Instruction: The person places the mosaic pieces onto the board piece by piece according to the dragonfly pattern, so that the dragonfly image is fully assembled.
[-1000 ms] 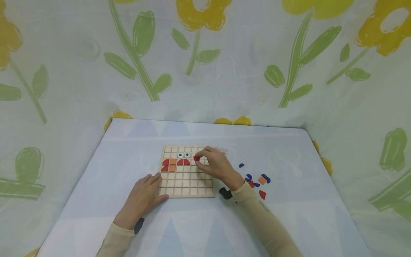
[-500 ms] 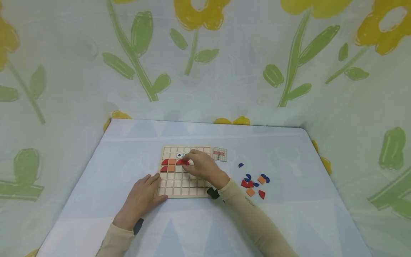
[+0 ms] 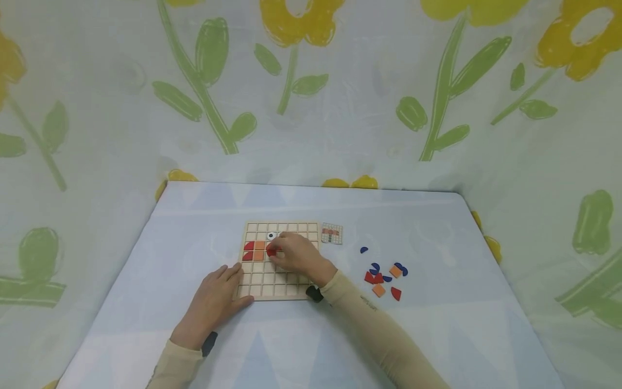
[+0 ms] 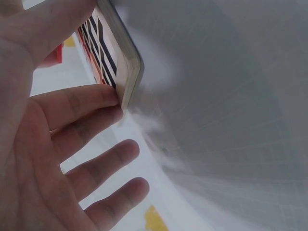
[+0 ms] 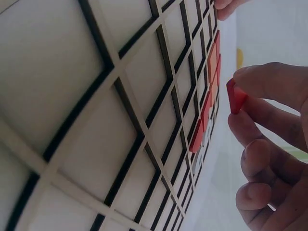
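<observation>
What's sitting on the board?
On the board: two orange squares, red pieces and at least one eye tile. The right hand, pinching another red piece, covers some of it in the head view, preventing a full count.

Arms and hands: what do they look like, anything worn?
Left hand and right hand: bare, no gloves. Left sleeve and right sleeve: long, beige. Small dark lettering on the right one, unreadable here. A black piece shows by the left wrist, another by the right.
</observation>
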Demonstrator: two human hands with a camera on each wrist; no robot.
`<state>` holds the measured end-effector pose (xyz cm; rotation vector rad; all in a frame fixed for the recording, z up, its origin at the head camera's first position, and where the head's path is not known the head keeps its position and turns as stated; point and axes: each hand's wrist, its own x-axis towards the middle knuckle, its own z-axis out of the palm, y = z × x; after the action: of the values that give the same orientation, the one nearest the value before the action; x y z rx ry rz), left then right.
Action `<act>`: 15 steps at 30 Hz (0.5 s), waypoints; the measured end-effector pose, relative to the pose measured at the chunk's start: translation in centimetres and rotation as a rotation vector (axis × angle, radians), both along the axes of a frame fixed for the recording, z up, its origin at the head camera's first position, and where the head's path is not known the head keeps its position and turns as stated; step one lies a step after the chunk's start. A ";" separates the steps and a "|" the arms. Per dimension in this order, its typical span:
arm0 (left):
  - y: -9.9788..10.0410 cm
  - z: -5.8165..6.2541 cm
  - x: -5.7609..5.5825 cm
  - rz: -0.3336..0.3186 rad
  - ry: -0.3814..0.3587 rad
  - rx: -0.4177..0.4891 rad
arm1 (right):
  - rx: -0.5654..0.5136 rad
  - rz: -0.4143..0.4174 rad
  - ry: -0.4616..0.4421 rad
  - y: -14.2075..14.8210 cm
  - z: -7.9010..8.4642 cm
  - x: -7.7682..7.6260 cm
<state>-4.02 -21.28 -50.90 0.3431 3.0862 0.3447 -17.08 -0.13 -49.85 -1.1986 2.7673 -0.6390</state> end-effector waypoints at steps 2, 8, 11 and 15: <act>-0.1 0.0 0.0 0.000 0.004 0.000 | 0.004 -0.001 -0.004 -0.3 -0.1 0.0; -0.1 -0.1 0.0 -0.011 0.018 0.006 | 0.059 -0.003 0.047 -1.1 -0.4 -0.3; -0.1 -0.1 0.1 -0.013 0.025 0.013 | 0.100 -0.005 0.053 -1.4 -0.6 -0.4; -0.1 -0.2 0.1 -0.013 0.028 0.020 | 0.130 -0.011 0.048 -1.5 -0.9 -0.4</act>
<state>-3.95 -21.43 -51.12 0.3721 3.1086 0.3732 -17.52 -1.67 -50.70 -1.1884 2.8064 -0.4295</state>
